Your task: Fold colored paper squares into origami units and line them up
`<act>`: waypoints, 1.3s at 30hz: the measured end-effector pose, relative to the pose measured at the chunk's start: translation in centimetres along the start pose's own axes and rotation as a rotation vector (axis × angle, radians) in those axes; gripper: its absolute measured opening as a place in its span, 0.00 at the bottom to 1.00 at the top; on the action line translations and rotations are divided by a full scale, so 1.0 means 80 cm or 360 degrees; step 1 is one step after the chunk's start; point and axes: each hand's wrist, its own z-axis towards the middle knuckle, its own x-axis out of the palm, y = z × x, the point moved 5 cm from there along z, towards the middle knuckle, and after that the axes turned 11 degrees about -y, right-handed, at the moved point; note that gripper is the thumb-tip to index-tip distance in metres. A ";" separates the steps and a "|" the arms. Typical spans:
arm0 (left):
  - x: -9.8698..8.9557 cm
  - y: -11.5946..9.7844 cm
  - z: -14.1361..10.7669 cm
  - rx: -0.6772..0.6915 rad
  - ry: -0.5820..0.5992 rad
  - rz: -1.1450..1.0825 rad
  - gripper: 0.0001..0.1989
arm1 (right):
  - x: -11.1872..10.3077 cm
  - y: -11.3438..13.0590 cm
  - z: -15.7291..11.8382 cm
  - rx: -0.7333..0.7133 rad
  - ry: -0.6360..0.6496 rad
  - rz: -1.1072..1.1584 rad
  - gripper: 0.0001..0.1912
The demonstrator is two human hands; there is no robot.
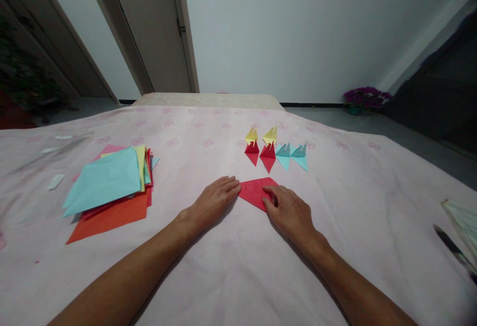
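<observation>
A red folded paper (255, 190), kite-shaped with a pointed left end, lies on the pink-and-white cloth in front of me. My left hand (222, 192) rests flat, its fingertips at the paper's left point. On the right part of the paper, my right hand (292, 209) is curled, thumb and index finger bent together at the sheet; the other fingers are tucked partly out of sight. Just beyond the paper stand several small folded paper birds: yellow ones (270, 135), red ones (268, 155) and light blue ones (299, 155).
To the left lies a pile of coloured paper sheets (108, 177), light blue on top, orange at the bottom. White strips (55, 182) lie farther left. At the right edge are a dark pen-like object (449, 241) and a pale booklet or paper (462, 221).
</observation>
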 end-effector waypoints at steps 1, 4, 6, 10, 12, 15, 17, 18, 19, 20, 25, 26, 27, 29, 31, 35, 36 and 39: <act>0.000 -0.005 -0.003 -0.0019 0.0039 0.0044 0.18 | -0.001 -0.002 0.000 -0.0008 -0.0008 0.0002 0.12; -0.002 -0.018 -0.011 -0.0112 0.0133 0.0117 0.25 | -0.007 -0.007 0.002 -0.0044 -0.0047 -0.0057 0.08; -0.003 -0.025 -0.016 -0.0140 0.0167 0.0103 0.31 | -0.017 -0.002 0.002 -0.0138 -0.0129 -0.0146 0.08; -0.003 -0.026 -0.021 -0.0152 0.0197 0.0079 0.32 | -0.033 0.039 -0.012 -0.0560 -0.0312 -0.0074 0.15; -0.003 -0.024 -0.021 -0.0153 0.0217 0.0091 0.32 | -0.026 0.062 -0.024 -0.0800 -0.0244 0.0018 0.20; -0.002 -0.024 -0.020 -0.0146 0.0250 0.0124 0.32 | -0.003 0.074 -0.035 -0.0890 -0.0059 0.0025 0.28; -0.003 -0.026 -0.020 -0.0134 0.0267 0.0148 0.33 | 0.011 0.068 -0.037 -0.0828 0.0041 -0.0010 0.33; -0.003 -0.026 -0.020 -0.0129 0.0272 0.0162 0.33 | 0.017 0.064 -0.037 -0.0797 0.0086 -0.0030 0.34; -0.003 -0.027 -0.021 -0.0126 0.0279 0.0178 0.33 | 0.021 0.059 -0.037 -0.0771 0.0128 -0.0053 0.35; -0.003 -0.027 -0.021 -0.0123 0.0288 0.0195 0.33 | 0.024 0.056 -0.037 -0.0754 0.0163 -0.0074 0.36; -0.003 -0.024 -0.024 -0.0145 0.0306 0.0279 0.34 | 0.025 0.049 -0.038 -0.0707 0.0247 -0.0131 0.37; -0.003 -0.023 -0.025 -0.0158 0.0300 0.0292 0.35 | 0.025 0.048 -0.038 -0.0695 0.0256 -0.0135 0.37; -0.003 -0.022 -0.026 -0.0175 0.0293 0.0305 0.35 | 0.024 0.047 -0.038 -0.0677 0.0266 -0.0141 0.37; -0.004 -0.021 -0.027 -0.0214 0.0286 0.0325 0.35 | 0.024 0.043 -0.037 -0.0629 0.0292 -0.0161 0.36; -0.005 -0.020 -0.028 -0.0261 0.0281 0.0340 0.35 | 0.022 0.038 -0.036 -0.0584 0.0331 -0.0183 0.37; -0.006 -0.020 -0.030 -0.0382 0.0265 0.0351 0.36 | 0.019 0.035 -0.033 -0.0547 0.0380 -0.0194 0.37; -0.007 -0.019 -0.031 -0.0416 0.0250 0.0344 0.36 | 0.018 0.035 -0.033 -0.0544 0.0384 -0.0191 0.37; -0.009 -0.012 -0.034 -0.0520 0.0152 0.0270 0.33 | 0.017 0.033 -0.032 -0.0548 0.0351 -0.0171 0.35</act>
